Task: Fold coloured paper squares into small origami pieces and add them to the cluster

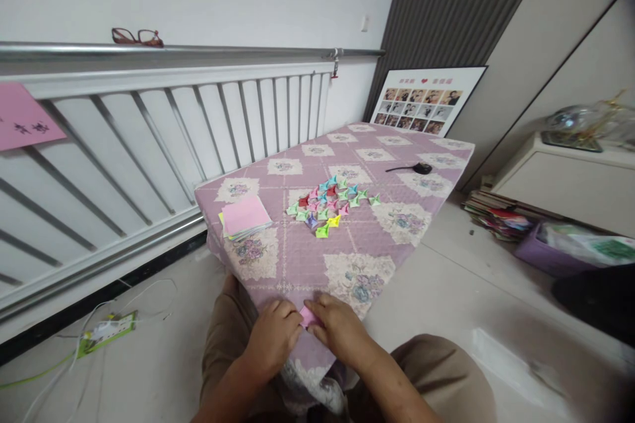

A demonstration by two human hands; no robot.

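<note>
A small folded pink paper (309, 317) lies at the near edge of the table, between my two hands. My left hand (276, 332) has its fingers closed on the paper's left side. From the right, my right hand (338, 329) pinches the same paper between thumb and fingers. Beyond them, several small folded paper pieces (323, 214) in green, pink, blue, red, purple and yellow stand grouped in rows mid-table. A stack of square paper sheets (245, 215), pink on top, sits at the table's left side.
The table wears a purple floral cloth (307, 258). A black spoon (421, 168) rests far right on it. A white radiator (149, 145) runs along the left, with glasses (137, 37) on the pipe above. A power strip (108, 334) lies on the floor.
</note>
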